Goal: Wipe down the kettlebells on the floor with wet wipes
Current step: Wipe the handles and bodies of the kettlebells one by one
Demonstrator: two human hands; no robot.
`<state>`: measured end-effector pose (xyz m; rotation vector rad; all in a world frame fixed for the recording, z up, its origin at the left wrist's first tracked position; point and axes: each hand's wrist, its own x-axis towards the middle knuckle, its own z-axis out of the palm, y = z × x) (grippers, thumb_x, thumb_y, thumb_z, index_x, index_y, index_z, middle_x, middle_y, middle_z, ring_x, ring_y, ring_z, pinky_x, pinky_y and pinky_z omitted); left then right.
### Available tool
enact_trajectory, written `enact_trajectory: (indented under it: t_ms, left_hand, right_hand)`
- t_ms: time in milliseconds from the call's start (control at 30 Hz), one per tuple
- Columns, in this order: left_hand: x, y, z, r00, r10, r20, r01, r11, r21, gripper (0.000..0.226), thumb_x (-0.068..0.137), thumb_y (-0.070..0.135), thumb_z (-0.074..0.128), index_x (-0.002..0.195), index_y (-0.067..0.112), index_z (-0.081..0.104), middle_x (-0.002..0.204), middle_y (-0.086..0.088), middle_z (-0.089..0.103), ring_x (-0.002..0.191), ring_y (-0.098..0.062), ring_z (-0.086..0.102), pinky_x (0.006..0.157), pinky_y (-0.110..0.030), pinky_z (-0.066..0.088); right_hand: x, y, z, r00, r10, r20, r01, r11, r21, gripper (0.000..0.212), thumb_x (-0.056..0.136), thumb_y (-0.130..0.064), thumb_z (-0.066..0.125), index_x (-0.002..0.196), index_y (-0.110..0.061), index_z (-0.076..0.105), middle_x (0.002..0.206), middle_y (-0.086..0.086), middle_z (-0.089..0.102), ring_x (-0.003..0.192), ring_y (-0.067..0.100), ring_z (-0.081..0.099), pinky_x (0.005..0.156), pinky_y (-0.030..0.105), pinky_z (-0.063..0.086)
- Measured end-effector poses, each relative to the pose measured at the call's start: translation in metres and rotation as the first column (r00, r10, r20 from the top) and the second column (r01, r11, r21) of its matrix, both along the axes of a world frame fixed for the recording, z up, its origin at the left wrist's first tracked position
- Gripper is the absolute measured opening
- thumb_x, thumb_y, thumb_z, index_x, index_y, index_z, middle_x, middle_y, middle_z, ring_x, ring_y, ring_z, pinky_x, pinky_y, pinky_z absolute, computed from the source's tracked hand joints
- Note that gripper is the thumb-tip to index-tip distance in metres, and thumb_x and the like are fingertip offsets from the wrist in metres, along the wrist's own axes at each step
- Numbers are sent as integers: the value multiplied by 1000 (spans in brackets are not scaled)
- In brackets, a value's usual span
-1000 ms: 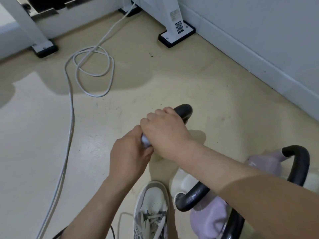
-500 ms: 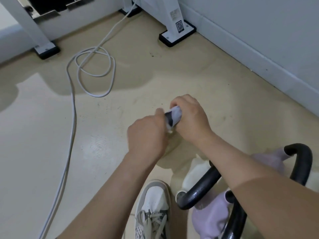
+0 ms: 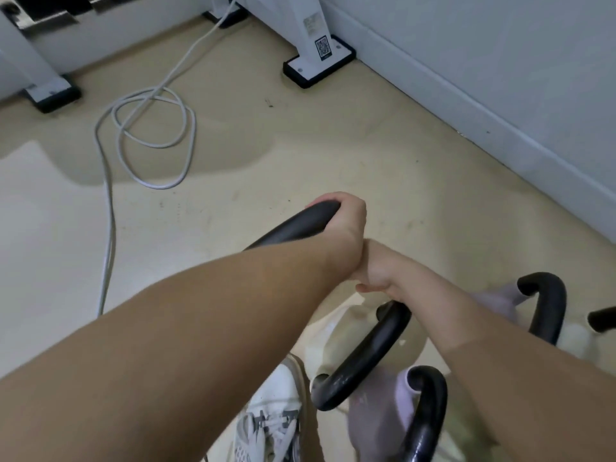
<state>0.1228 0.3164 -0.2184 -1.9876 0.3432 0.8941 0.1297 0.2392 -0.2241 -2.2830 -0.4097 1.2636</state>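
Observation:
My left hand (image 3: 343, 225) reaches across and is shut on the top bend of a black kettlebell handle (image 3: 293, 228); that bell's body is hidden under my arms. My right hand (image 3: 380, 275) is closed just behind my left wrist, at the handle's other side. The wet wipe it held a moment ago is hidden inside the fist. A cream kettlebell (image 3: 336, 331) with a black handle stands on the floor below my hands. Two lavender kettlebells (image 3: 376, 425) (image 3: 493, 301) with black handles stand to its right.
My white and grey shoe (image 3: 270, 418) is at the bottom beside the cream bell. A white cable (image 3: 150, 135) lies coiled on the beige floor at the left. White machine feet (image 3: 316, 65) (image 3: 53, 91) stand at the back, and a grey wall with a baseboard (image 3: 500, 128) runs along the right.
My left hand has crossed over to the handle's top bend. My right hand has dropped lower and to the right, and the wipe has gone out of sight.

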Motion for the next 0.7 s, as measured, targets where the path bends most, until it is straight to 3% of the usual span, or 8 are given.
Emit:
enact_trajectory:
  t_ms: [100,167,234,334,434,501,568,701]
  left_hand:
    - [7,2,16,981,179,70,-158,960,-231,29,85,30,47,99,17,70,94,0,69,85,-26,68,71,-34,55]
    - [2,10,30,891,429,148,-323,829,-457,23,89,22,50,104,19,66,92,4,62,91,-20,64,76,-29,52]
    - [-16,18,44,746,633,207,-353,640,-682,21,91,19,50,107,22,63,87,3,59,94,-19,63,72,-24,42]
    - [-60,28,46,529,801,280,-253,464,-849,18,89,22,52,104,22,62,91,1,68,82,-24,63,56,-28,27]
    - [-106,41,31,336,835,436,-121,497,-859,7,70,23,64,74,20,59,58,0,60,46,-25,51,46,-21,8]
    - [-129,52,11,206,840,502,31,507,-861,13,62,21,61,62,19,49,49,0,52,41,-24,42,43,-19,11]
    - [-153,61,-9,82,927,365,162,349,-923,15,64,18,63,64,20,48,55,4,51,49,-18,40,43,-22,24]
    - [-163,62,-31,-208,932,-297,445,-180,-877,20,70,22,66,69,33,50,63,11,56,59,0,52,57,-13,37]
  right_hand:
    - [12,1,2,968,-83,236,38,981,188,42,84,1,52,124,-14,52,105,1,58,98,19,54,80,31,47]
    - [15,4,10,963,-167,210,81,927,365,61,82,8,51,135,-23,47,124,-1,56,114,16,53,90,34,49]
    - [16,9,20,957,-99,273,-26,907,420,68,78,12,46,134,-26,49,134,-2,53,123,15,50,95,26,45]
    - [14,22,41,900,147,411,-306,884,353,62,73,6,49,128,-24,55,141,-5,47,133,13,41,103,18,31]
    - [5,28,50,793,434,427,-537,829,154,67,58,-21,50,122,-40,50,127,-20,46,127,11,42,103,44,39]
    - [1,25,54,801,492,340,-553,826,110,73,56,-22,53,125,-45,43,127,-23,43,122,9,43,101,44,40]
    - [-3,26,57,801,491,342,-547,832,87,73,64,-18,60,130,-43,39,126,-17,52,107,10,50,95,36,41]
    - [-6,37,57,727,488,484,-556,831,-3,54,69,-31,71,116,-40,45,87,-4,63,79,19,57,70,33,46]
